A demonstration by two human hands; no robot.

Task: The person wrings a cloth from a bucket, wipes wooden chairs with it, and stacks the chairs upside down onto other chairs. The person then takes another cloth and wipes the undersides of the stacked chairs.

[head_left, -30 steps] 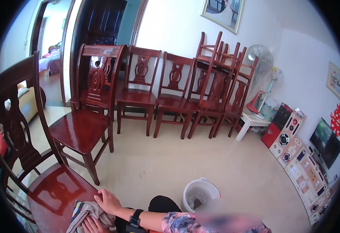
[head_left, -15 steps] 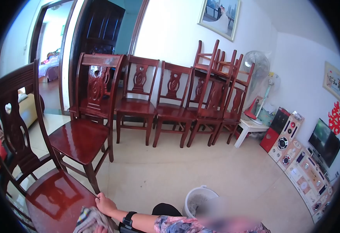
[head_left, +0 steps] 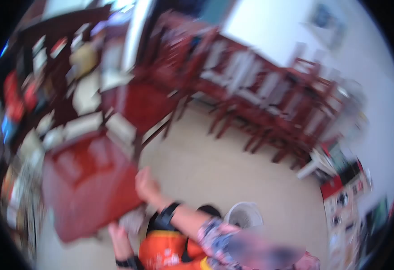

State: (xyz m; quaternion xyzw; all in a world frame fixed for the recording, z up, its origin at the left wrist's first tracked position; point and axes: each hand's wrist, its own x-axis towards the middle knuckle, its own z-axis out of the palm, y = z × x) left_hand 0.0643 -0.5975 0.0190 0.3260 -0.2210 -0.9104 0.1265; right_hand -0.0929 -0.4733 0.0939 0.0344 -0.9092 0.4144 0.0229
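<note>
Chair seat (head_left: 87,180), glossy red, blurred; right hand (head_left: 145,183) at its edge, grip unclear.

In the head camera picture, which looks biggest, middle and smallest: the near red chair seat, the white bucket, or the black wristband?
1. Red chair seat, though it is nearest the camera.
2. White bucket.
3. Black wristband.
The picture is blurred, so edges are rough.

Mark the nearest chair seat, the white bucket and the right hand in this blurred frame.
chair seat (head_left: 87,184), head view, middle of the red seat surface.
white bucket (head_left: 244,215), head view, on its rim.
right hand (head_left: 145,184), head view, back of the hand.
</note>
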